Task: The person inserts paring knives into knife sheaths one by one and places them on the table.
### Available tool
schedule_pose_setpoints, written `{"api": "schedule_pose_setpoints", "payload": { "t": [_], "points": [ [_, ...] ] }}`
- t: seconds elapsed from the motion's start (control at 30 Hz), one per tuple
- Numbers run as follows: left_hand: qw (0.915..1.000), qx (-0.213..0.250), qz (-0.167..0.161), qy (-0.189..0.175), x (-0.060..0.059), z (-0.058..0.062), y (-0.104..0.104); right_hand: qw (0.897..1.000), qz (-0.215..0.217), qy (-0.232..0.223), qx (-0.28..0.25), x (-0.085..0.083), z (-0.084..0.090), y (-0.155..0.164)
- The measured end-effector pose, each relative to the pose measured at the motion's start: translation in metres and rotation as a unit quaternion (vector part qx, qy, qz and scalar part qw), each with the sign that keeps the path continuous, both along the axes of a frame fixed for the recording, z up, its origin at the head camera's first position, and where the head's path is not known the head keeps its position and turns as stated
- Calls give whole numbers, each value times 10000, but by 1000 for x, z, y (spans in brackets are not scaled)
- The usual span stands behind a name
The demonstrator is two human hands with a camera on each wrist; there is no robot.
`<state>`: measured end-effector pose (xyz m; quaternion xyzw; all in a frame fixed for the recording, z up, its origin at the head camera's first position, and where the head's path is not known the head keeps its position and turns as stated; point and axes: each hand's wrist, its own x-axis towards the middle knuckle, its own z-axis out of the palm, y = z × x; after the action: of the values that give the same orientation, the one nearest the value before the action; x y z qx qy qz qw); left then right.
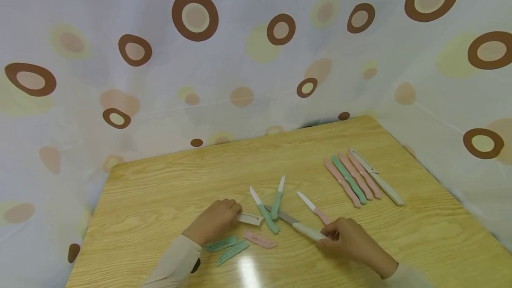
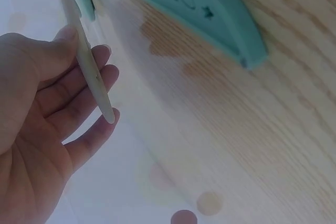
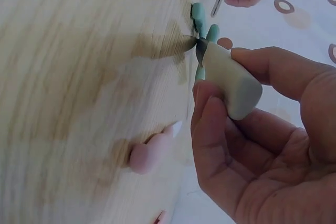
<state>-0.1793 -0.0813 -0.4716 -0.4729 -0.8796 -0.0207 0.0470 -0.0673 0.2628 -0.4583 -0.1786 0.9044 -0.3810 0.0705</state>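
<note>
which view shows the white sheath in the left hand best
The left wrist view: the white sheath fills the frame, pinched in the left hand. The head view shows only its tip past the fingers. The right wrist view shows it small and far off.

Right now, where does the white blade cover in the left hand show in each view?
Head: white blade cover lower centre, held by the left hand.
Left wrist: upper left, pinched between thumb and fingers.
Right wrist: top right, small, far off.
Shared landmark: the wooden table.
</note>
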Motion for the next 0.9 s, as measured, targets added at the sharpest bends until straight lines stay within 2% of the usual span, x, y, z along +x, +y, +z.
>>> {"api": "schedule_pose_setpoints", "payload": {
  "t": [0.17,0.33,0.5,0.63,0.73,0.9],
  "points": [
    [10000,1,7,13,-1,2,0,10000,77,4,-32,7,4,3],
    [9998,190,1,59,-2,5,-1,9999,26,-5,104,14,9,16],
    [9987,397,-126,277,-5,5,-1,9994,-189,-174,231,21,18,32],
    [9975,620,-152,312,-8,8,-1,9984,-445,-207,287,25,24,39],
    [9962,822,-119,257,-9,12,-1,9978,-613,124,207,26,26,37],
    [9927,1198,7,130,-11,17,-3,9909,-632,1181,-119,27,24,26]
  ]
}}
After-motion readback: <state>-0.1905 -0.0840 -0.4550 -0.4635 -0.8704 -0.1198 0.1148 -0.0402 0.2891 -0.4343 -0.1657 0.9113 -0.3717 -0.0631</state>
